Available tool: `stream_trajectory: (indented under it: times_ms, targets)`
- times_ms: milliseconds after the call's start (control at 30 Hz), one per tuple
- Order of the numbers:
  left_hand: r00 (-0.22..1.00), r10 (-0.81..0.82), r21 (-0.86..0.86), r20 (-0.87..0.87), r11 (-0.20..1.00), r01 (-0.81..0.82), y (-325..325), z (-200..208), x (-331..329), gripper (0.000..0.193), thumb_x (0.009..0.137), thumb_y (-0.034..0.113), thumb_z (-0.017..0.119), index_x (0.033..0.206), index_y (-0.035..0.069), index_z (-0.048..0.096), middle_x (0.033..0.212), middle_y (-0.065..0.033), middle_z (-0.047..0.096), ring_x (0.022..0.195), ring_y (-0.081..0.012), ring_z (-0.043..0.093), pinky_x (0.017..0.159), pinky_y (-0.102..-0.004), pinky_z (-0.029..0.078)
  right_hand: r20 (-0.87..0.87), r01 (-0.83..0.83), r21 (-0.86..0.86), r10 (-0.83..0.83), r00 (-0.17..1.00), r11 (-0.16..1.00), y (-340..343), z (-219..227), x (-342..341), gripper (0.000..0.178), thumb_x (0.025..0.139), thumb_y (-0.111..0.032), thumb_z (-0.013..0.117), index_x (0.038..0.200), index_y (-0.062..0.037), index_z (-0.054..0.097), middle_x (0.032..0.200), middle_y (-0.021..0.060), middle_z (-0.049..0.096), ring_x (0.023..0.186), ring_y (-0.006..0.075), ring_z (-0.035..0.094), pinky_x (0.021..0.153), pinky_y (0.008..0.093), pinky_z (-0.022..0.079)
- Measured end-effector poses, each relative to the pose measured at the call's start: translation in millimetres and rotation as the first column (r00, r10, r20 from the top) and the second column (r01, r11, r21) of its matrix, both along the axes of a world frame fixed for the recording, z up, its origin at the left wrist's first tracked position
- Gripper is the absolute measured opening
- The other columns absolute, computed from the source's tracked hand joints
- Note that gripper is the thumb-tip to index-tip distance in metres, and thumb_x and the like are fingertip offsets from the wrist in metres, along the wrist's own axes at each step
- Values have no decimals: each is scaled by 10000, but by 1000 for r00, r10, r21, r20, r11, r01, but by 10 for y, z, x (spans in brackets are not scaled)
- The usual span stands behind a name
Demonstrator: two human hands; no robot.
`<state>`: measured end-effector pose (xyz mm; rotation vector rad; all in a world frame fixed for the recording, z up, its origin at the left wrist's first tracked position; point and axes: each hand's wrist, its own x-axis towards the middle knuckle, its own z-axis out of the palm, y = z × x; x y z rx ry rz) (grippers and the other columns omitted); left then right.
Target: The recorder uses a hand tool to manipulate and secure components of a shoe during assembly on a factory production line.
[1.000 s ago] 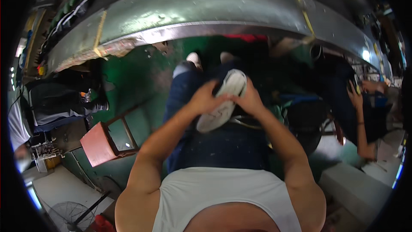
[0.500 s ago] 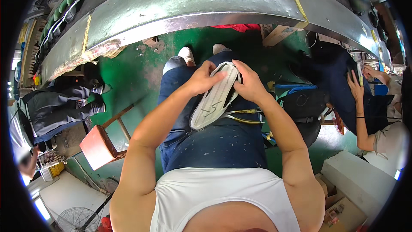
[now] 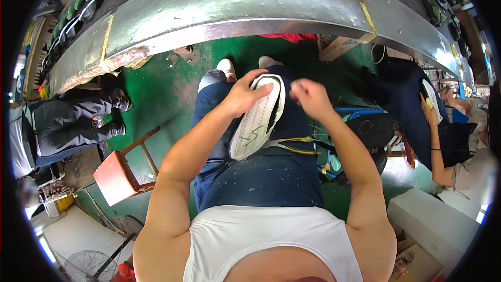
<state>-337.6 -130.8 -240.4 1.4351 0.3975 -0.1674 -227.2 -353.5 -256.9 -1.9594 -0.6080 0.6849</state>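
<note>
Here, near the centre of the frame, the seated person's left hand [image 3: 244,95] was clamped around the toe end of a white shoe [image 3: 258,117], which lay sole-up along the lap on dark blue trousers [image 3: 271,177], its heel end pointing toward the body. The right hand [image 3: 310,95] had come off the shoe since half a second before, when both hands gripped it together; it now hung just beside the shoe's upper edge, fingers curled and pinched, and whether it held anything small could not be told. That suggested, as a judgement, that one handling step on the sole had ended and the shoe was being steadied by one hand alone. A pair of yellow-handled pliers [image 3: 292,146] rested on the lap just below the shoe's heel end, untouched. Across the top of the frame ran a long metal workbench edge [image 3: 235,15] above a green floor [image 3: 162,94]. A red-topped wooden stool [image 3: 117,177] stood at lower left, another person's dark-trousered legs [image 3: 68,120] lay at far left, and a co-worker's arm [image 3: 438,141] showed at far right.
</note>
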Motion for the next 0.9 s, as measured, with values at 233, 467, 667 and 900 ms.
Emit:
stream_trajectory:
  times_ms: [233,467,667,900]
  targets:
    - [947,86,64,309,992,-111,389,529,-754,670,902,148,745,1489,151,423,1283,-92,522,1209,-214,518,1067,-354,410,136,-462,-523,605,785,717,-596,677,-1016,531,746,-214,809,1179,-13,577,1009,198,623,945,357,646,819,407,521]
    - [949,31,111,315,991,-69,590,554,-1073,507,1044,249,541,1503,118,371,1422,-87,464,1317,-192,436,1128,-341,326,-450,-396,-73,325,832,915,-551,927,-878,382,840,-113,684,1184,8,572,992,99,676,872,175,663,791,315,523]
    - [946,-16,177,322,983,-43,633,564,-1099,478,1052,244,528,1489,103,395,1469,-106,433,1345,-207,421,1138,-350,326,-421,-372,156,403,813,915,209,1018,-1016,305,989,-150,584,1251,7,579,1034,73,692,913,120,658,800,282,520]
    - [927,43,195,372,973,-123,685,478,-1130,457,1040,190,554,1470,91,436,1402,-95,497,1285,-184,470,1095,-334,374,-527,-402,293,497,689,868,557,1025,-803,289,1021,-191,564,1216,23,579,961,66,668,820,140,640,755,314,523]
